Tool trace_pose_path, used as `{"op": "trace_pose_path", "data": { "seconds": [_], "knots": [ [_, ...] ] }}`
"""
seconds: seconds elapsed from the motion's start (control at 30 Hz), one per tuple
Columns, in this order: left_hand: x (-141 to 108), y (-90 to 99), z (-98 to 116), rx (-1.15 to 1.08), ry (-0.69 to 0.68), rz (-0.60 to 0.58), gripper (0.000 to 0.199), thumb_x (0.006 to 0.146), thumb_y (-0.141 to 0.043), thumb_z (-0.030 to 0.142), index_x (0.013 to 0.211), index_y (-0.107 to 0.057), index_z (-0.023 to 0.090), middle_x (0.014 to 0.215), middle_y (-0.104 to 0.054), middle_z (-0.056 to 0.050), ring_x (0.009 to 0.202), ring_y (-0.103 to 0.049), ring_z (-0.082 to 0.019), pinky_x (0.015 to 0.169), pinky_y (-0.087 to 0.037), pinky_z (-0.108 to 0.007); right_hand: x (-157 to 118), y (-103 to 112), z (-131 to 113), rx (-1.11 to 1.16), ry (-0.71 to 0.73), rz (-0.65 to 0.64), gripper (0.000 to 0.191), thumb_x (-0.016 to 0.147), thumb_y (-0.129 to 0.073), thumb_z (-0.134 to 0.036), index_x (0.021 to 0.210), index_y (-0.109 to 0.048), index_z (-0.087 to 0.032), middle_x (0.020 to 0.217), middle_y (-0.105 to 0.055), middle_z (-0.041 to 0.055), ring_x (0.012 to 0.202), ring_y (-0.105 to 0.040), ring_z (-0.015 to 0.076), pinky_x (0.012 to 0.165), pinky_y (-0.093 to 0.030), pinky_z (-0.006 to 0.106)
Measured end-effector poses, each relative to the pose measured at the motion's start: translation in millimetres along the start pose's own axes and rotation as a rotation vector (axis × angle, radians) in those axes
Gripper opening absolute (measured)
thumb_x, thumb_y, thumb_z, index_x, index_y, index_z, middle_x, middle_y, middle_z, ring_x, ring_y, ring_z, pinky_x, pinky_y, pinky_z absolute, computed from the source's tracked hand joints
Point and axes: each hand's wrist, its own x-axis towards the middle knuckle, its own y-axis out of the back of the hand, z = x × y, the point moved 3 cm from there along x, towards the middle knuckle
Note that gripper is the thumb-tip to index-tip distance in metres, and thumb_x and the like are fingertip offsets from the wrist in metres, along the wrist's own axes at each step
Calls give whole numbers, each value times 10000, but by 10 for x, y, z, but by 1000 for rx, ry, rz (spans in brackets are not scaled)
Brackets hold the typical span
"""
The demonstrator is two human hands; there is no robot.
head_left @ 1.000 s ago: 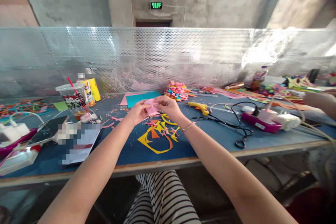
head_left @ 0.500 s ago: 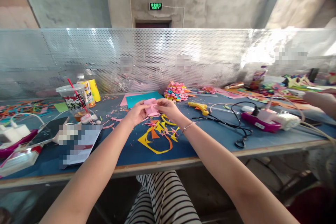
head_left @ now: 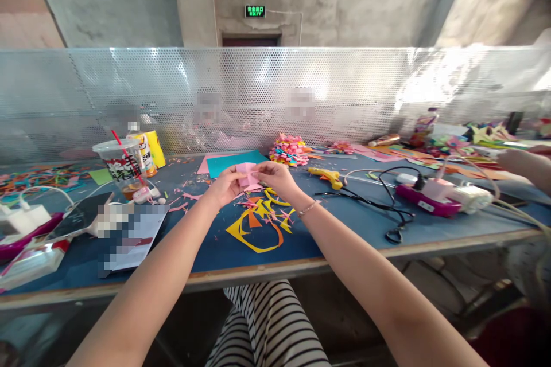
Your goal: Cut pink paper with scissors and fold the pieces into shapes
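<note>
Barely any change from the earlier frame: left hand [head_left: 228, 184] and right hand [head_left: 275, 176] still pinch 1 pink paper [head_left: 246, 176] between closed fingers, over the desk [head_left: 206, 255], in front of 1 teal sheet [head_left: 239, 159]. Counts: 1 yellow glue gun [head_left: 325, 176], right of the hands; 1 cup [head_left: 112, 170], 1 red straw [head_left: 124, 150]; 2 bottles [head_left: 426, 127]; 2 purple power strips [head_left: 424, 200]. Yellow scraps [head_left: 243, 239] nearer the person, overlapping, can't count.
</note>
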Motion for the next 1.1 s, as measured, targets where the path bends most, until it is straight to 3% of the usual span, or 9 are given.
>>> {"op": "trace_pose_path", "data": {
  "seconds": [0.53, 1.0, 1.1],
  "knots": [
    [-11, -22, -10, -30, -32, -8, 284, 591, -639, 63, 865, -622, 138, 747, -649, -24, 653, -595, -90, 617, -471, -196, -8, -36, -16, 15, 47, -26, 155, 660, -615, -300, 719, -592, -158, 686, -545, -5, 601, -476, 77, 563, -381, 215],
    [-11, -19, -5, 2, -29, -30, 253, 610, -614, 82, 858, -614, 132, 752, -641, -32, 661, -593, -106, 647, -470, -235, -16, -20, 2, 141, -53, -34, 190, 648, -623, -309, 732, -559, -152, 650, -511, -26, 537, -436, 51, 497, -349, 190],
    [-13, -23, -8, 7, -21, -16, 264, 602, -623, 83, 860, -602, 135, 768, -639, -37, 673, -597, -114, 663, -470, -250, -19, -26, -10, 215, -70, -16, 240, 630, -640, -284, 817, -540, -173, 653, -514, -33, 544, -454, 57, 500, -374, 184]
  ]
}}
